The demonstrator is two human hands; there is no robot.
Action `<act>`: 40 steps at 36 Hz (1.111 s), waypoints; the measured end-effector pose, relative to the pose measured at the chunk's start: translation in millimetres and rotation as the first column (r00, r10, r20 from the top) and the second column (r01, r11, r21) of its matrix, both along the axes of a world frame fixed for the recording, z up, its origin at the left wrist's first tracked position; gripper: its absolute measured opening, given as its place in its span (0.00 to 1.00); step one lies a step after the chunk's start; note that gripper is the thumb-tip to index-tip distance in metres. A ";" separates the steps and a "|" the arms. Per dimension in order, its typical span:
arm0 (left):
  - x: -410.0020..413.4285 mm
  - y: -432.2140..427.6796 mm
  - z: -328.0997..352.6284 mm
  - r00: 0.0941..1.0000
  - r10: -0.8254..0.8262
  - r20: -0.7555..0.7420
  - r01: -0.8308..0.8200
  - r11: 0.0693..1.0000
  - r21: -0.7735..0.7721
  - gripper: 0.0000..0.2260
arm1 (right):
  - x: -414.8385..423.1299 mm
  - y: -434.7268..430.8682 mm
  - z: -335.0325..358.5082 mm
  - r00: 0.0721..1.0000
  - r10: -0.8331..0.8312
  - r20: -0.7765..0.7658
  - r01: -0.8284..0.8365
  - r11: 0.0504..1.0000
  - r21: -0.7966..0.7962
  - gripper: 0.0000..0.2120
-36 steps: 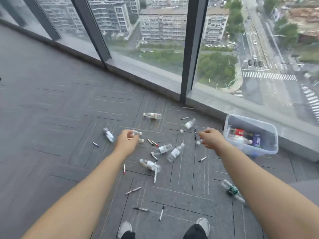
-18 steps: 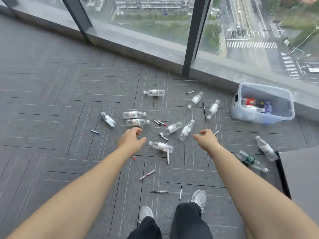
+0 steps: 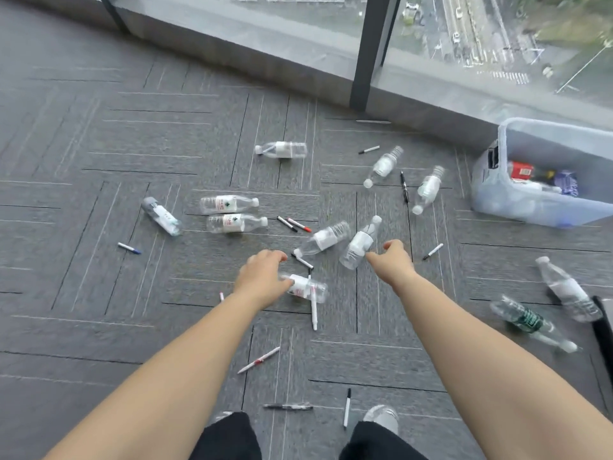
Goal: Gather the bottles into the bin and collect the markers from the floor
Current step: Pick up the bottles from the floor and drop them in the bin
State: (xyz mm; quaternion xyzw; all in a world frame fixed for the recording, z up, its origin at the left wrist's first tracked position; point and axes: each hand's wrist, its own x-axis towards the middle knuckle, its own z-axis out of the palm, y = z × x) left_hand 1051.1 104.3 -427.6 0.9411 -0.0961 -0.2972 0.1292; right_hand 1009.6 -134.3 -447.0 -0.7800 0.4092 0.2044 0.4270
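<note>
Bottom centre: markers [image 3: 347, 408] by a shoe [image 3: 381, 415], more scattered across the carpet [image 3: 99, 327]. Mid frame, both hands are empty with fingers loosely curled. The left hand [image 3: 262, 280] is over a clear water bottle [image 3: 308, 288] lying on its side, contact unclear through blur. The right hand [image 3: 394, 260] is just beside a second bottle [image 3: 360, 244]. The bottles look empty, so probably light, thin-walled and prone to roll; grip round the labelled middle. Labels are white with a red mark, text unreadable. Upper right: translucent bin [image 3: 544, 207], a few items inside, by the window [image 3: 497, 44].
</note>
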 end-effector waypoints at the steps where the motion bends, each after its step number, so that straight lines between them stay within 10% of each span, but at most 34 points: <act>1: 5.0 -2.2 -24.5 1.000 -0.029 -0.005 0.029 0.999 0.012 0.25 | 4.0 -0.7 -22.1 1.000 -0.010 0.001 0.010 1.000 -0.016 0.25; 18: 55.3 -7.1 -315.2 0.878 -0.476 -0.051 0.470 0.837 0.282 0.48 | 72.8 1.8 -300.0 0.999 0.028 0.037 -0.023 0.991 -0.132 0.37; 30: 48.4 7.5 -326.9 0.888 -0.456 0.062 0.433 0.873 0.226 0.30 | 73.3 8.2 -325.7 1.000 0.019 0.005 -0.018 0.990 -0.143 0.22; 40: 70.4 -17.3 -204.9 0.992 -0.106 0.074 0.108 0.994 -0.023 0.28 | 66.3 -6.2 -214.3 0.992 -0.015 0.128 0.031 0.992 -0.124 0.17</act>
